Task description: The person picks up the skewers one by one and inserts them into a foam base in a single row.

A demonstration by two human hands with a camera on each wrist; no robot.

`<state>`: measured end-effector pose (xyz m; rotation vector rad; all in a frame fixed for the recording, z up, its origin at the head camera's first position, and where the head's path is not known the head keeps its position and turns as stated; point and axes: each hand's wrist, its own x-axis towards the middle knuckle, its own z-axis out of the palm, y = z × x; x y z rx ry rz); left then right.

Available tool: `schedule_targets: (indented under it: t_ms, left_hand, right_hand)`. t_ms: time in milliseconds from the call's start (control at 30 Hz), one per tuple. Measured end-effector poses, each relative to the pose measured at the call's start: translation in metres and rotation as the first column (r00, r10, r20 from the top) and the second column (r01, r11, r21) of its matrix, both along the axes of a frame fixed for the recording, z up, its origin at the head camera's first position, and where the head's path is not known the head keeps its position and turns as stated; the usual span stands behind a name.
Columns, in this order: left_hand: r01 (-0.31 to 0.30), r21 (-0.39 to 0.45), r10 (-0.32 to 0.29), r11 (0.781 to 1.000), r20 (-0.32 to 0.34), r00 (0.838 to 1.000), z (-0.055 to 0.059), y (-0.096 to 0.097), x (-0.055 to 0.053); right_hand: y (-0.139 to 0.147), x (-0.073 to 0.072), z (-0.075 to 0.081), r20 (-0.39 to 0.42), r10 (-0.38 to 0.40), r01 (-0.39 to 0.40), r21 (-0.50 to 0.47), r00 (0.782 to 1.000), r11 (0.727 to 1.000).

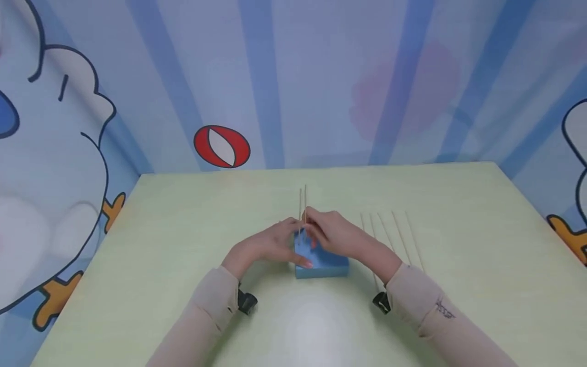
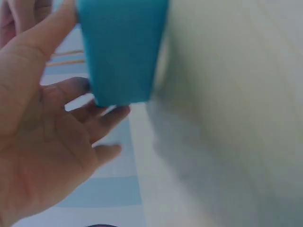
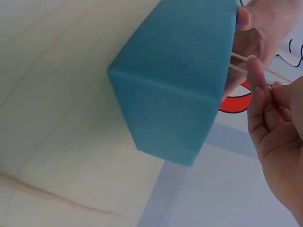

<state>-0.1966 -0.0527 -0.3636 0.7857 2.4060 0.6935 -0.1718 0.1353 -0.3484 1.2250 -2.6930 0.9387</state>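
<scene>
You are steadying the blue block (image 1: 329,259) at the head view's five o'clock, left hand (image 1: 275,242) resting spread against it, right hand (image 1: 338,232) pinching a thin stick (image 1: 305,198) at its ten-o'clock corner. Off-axis pushing would be risking breakage or jolting the neighbouring stick (image 1: 300,205).

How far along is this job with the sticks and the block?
Early on, it seems. Done: one thin stick appears to stand in the blue block. In hand: the right hand pinches a second stick while the left hand steadies the block. Left, probably: several sticks lying on the table.
</scene>
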Motion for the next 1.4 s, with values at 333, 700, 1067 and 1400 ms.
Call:
schedule_targets:
  t_ms: [333,700,1067,1400]
  left_hand:
    - [0.020,0.081,-0.015,0.996,-0.063,0.998,0.013,-0.012,-0.011]
    - [-0.042,-0.008,0.042,0.999,-0.032,0.999,0.008,0.008,-0.010]
    - [-0.175,0.038,0.174,0.984,0.021,0.985,0.007,0.008,-0.013]
    - [-0.244,0.052,0.239,0.968,0.083,0.967,0.002,0.013,-0.011]
  right_hand:
    - [-0.011,-0.011,0.010,0.023,0.007,-0.007,-0.032,1.000,0.999]
    - [0.042,-0.001,0.014,0.218,-0.179,0.188,-0.022,0.959,0.982]
    - [0.096,0.003,-0.011,0.267,-0.485,0.459,0.158,0.833,0.874]
    - [0.092,0.002,-0.021,0.325,-0.617,0.521,0.338,0.717,0.784]
